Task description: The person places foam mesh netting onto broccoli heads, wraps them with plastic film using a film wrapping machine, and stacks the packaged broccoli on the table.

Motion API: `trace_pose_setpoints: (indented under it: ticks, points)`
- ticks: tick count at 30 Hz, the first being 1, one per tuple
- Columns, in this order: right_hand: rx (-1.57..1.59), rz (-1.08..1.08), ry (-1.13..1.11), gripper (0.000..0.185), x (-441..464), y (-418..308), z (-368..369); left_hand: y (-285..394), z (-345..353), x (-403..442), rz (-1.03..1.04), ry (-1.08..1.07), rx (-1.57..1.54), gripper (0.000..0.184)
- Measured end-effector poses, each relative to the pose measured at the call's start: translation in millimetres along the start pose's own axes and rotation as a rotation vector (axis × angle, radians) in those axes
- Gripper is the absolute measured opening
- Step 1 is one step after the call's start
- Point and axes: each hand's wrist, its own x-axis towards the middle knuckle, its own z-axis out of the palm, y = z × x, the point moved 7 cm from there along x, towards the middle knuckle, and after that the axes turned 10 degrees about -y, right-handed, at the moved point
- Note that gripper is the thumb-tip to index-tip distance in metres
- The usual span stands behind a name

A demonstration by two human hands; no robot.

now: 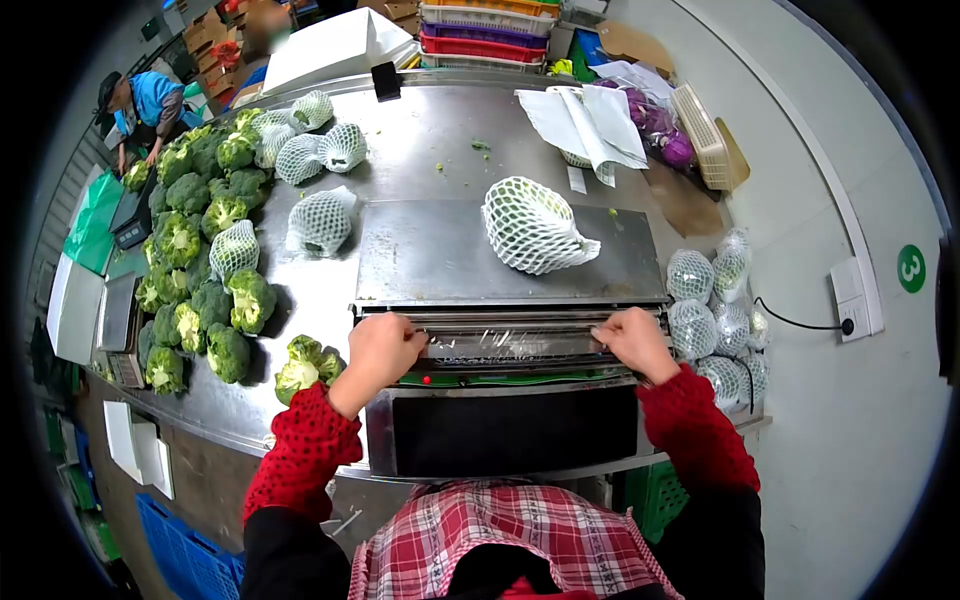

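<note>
Head view: at the silver-and-black metal wrapping machine (515, 432), the left hand (380, 348) and right hand (636, 341) pinch opposite ends of clear, shiny plastic film (505, 343). Beyond the film – on the machine's flat steel plate (420, 252) – lies a rounded green vegetable in white foam netting (530, 225), its long axis slanting, tapered end rightward; the right hand is nearer.

Both forearms reaching forward, left hand (385, 350) and right hand (636, 342) apart, fingers pinched, knuckles up
</note>
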Motion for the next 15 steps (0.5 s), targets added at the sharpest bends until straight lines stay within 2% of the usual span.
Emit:
trace_pose_setpoints:
  ticks: [1,3,5,6,8,9,10,11,13,15]
  points:
    - [0.156,-0.103,0.013,0.030,2,9,9,3,-2,-4,0.010,-0.003,0.003,0.039]
    - [0.413,-0.084,-0.101,0.031,-31,12,-4,-7,-2,-25,-0.156,-0.221,-0.692,0.032]
    - [0.820,0.120,-0.351,0.035,-85,6,-12,12,-19,-71,-0.158,-0.512,-1.027,0.030]
    - [0.844,-0.078,-0.269,0.035,-95,-1,-34,32,-63,-70,0.001,-0.405,-1.028,0.031]
    - [1.131,-0.402,-0.098,0.035,-94,-27,-78,60,-128,-50,0.305,-0.124,-1.071,0.030]
    - [1.399,-0.531,0.011,0.034,-72,-44,-103,70,-159,-25,0.463,0.053,-1.098,0.030]
    - [1.526,-0.533,0.132,0.031,-41,-51,-121,72,-178,12,0.405,0.166,-0.963,0.030]
    - [1.652,-0.529,0.258,0.029,-11,-53,-138,82,-191,48,0.296,0.366,-0.760,0.033]
    - [1.030,-0.322,0.364,0.023,87,-24,-122,63,-148,133,0.364,0.689,0.420,0.017]
    - [0.288,-0.341,0.346,0.017,151,11,-59,32,-68,172,0.242,0.305,0.778,0.004]
